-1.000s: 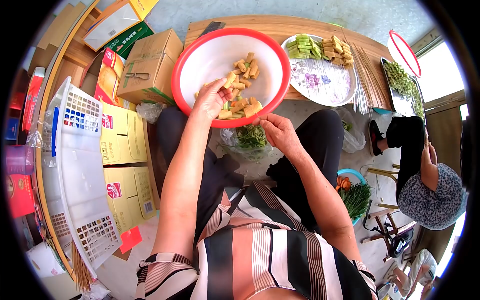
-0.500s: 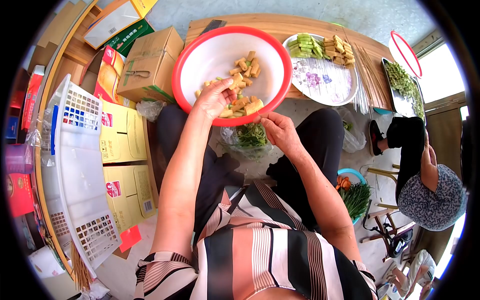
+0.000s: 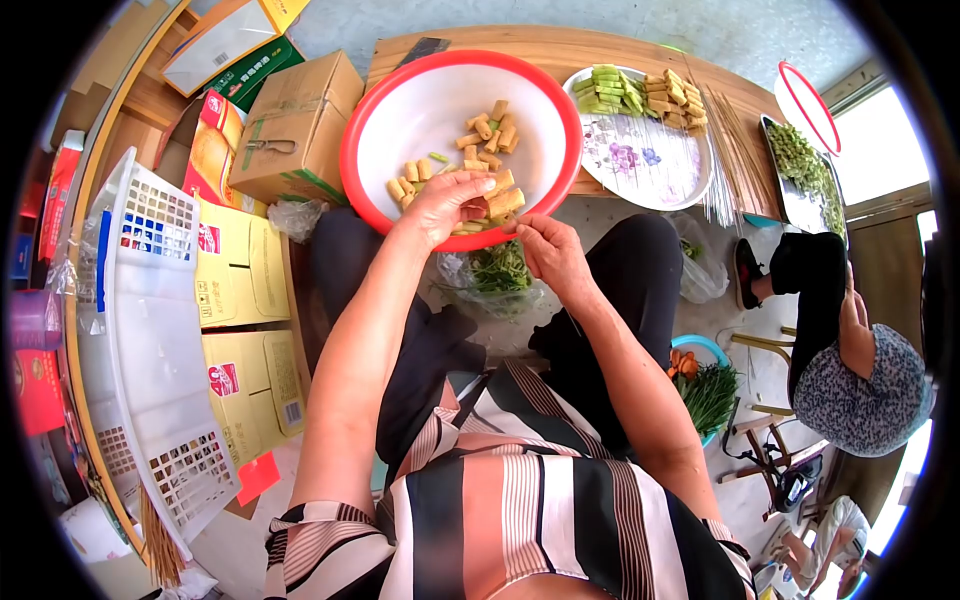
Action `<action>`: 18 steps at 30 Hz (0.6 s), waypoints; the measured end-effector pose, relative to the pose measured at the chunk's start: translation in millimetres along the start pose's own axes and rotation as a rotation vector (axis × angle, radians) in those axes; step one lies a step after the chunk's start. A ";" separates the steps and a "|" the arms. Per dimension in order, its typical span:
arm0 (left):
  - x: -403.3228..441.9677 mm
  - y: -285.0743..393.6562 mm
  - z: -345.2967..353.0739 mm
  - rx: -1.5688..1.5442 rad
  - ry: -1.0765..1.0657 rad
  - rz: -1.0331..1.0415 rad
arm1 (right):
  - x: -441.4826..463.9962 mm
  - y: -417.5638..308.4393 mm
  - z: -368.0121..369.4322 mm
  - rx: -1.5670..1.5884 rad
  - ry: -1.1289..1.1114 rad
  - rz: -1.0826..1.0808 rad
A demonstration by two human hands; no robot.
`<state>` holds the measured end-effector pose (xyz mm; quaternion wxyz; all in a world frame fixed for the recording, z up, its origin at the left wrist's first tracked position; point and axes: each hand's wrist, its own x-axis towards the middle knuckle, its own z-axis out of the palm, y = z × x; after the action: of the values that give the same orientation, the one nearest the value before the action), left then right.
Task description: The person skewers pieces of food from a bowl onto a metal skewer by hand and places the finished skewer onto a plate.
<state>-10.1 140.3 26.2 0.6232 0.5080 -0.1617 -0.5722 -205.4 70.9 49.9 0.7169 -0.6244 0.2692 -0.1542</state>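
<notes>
A large red-rimmed white basin holds cut tan rolls, which look like rolled tofu skin, and a few green bits. Over its near side, my left hand is closed with a tan roll between thumb and fingers. My right hand pinches a thin skewer at the near rim, just right of the left hand. Other tan rolls sit at the skewer's tip end; whether they are threaded on it is hard to tell. The fingers partly hide the skewer.
On the wooden table, a flowered plate carries skewered green pieces and tan rolls. Loose skewers and a tray of greens lie rightward. Boxes stand left. A bag of greens lies below; another person sits right.
My left hand has moved right and slightly down, bringing its roll close to the right hand. My right hand stays near the rim, still pinching the skewer.
</notes>
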 end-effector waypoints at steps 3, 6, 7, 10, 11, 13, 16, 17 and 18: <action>-3.3 2.6 3.0 0.099 -0.010 0.002 | -2.2 -3.2 -0.1 -0.003 -0.004 0.012; -5.0 8.6 3.5 0.162 0.038 -0.002 | -2.4 -4.2 -1.8 -0.023 0.007 0.009; -2.1 8.4 0.6 0.163 0.037 -0.004 | -2.7 -3.9 -2.3 -0.029 0.018 0.002; -0.2 8.0 -7.5 0.706 0.231 0.117 | -4.2 -6.3 -4.1 -0.016 0.024 -0.003; -6.3 9.3 -6.2 1.133 0.294 0.126 | -4.7 -7.4 -4.5 -0.015 0.020 -0.003; -11.0 6.7 -9.0 1.616 0.358 0.078 | -6.4 -8.6 -5.8 -0.009 0.026 0.003; -11.7 7.3 -9.7 1.693 0.284 -0.031 | -6.9 -7.7 -7.9 -0.041 0.031 -0.003; -10.8 7.6 -10.6 1.695 0.284 -0.031 | -7.1 -7.3 -8.2 -0.039 0.032 -0.004; -8.8 7.5 -12.2 1.714 0.260 -0.043 | -7.2 -7.0 -8.6 -0.038 0.030 -0.006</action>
<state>1.0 152.2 30.4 0.0280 0.8669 -0.4548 -0.2022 -215.4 66.7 57.4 0.7003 -0.6364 0.2806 -0.1606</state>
